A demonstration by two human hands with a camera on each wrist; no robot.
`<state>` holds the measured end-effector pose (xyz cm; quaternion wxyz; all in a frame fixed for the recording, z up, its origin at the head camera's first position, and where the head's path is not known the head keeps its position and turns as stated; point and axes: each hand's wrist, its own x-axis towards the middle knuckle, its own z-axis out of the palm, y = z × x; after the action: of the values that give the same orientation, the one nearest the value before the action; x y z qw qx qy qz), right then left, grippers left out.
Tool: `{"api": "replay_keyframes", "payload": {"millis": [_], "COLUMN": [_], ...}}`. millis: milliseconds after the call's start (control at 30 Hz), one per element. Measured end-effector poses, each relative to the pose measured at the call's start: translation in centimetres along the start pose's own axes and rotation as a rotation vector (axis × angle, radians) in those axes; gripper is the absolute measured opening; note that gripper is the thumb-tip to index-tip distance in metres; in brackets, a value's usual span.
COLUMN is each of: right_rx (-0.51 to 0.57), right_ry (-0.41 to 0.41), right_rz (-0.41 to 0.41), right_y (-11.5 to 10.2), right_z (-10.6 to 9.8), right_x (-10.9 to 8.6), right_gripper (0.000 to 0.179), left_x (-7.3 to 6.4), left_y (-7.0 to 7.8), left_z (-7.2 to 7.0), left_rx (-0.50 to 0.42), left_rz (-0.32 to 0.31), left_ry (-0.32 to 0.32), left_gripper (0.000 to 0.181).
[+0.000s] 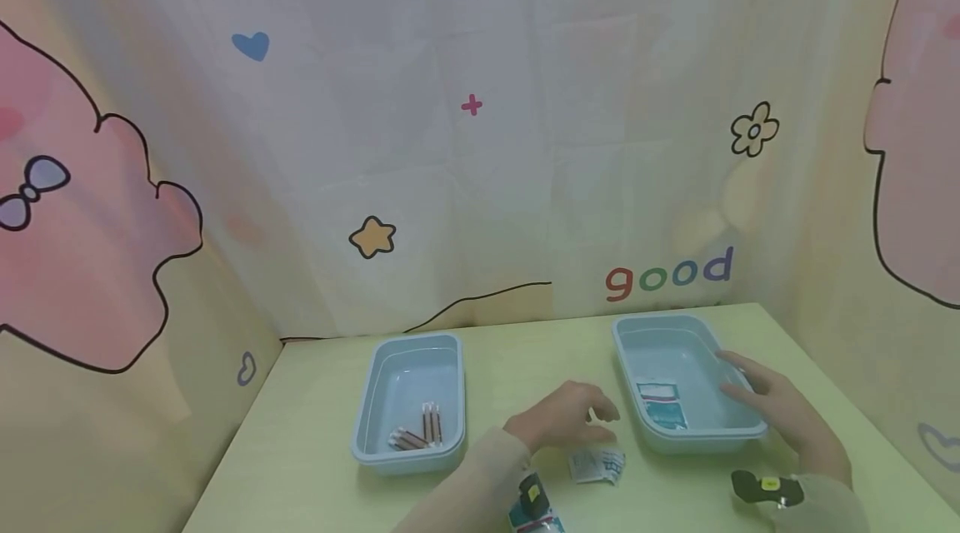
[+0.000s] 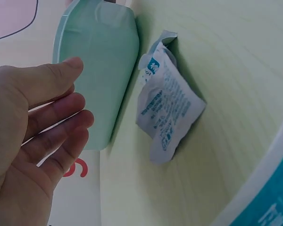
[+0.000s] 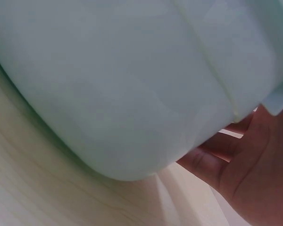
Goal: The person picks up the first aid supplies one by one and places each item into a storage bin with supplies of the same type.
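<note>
Now the right tray sits near the table's right edge, its rim in the right hand.
Thumb reaching inside, fingers against the outer wall, that hand grips lightly at 3 o'clock; a teal-and-white packet lies within at 7 o'clock. Outside, at 8 o'clock, a crumpled wrapper rests just beside the left hand, whose fingers curve loosely, holding nothing. Broad tabletop separates the left tray, at 9 o'clock, with brown tubes at its 5 o'clock.
</note>
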<state>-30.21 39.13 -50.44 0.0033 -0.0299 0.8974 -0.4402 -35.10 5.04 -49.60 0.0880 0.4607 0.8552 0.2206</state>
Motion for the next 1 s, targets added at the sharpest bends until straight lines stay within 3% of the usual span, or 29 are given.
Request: {"api": "replay_keyframes", "payload": {"millis": [567, 800, 1000], "right_rx": [-0.009, 0.001, 0.004], "right_ry": [0.002, 0.005, 0.005], "right_rz": [-0.004, -0.016, -0.013], "right_y": [0.1, 0.4, 0.7], "right_z": [0.0, 0.1, 0.1], "right_x": [0.2, 0.2, 0.3], "right_gripper": [0.069, 0.068, 0.069], "left_x": [0.0, 0.0, 0.0], "left_y": [-0.2, -0.2, -0.1], "left_z": [1.3, 2.1, 2.3], "left_rx": [-0.055, 0.037, 0.082], "left_rz": [0.003, 0.065, 0.066], "left_ry": [-0.084, -0.095, -0.097], "left_gripper": [0.03, 0.031, 0.033]}}
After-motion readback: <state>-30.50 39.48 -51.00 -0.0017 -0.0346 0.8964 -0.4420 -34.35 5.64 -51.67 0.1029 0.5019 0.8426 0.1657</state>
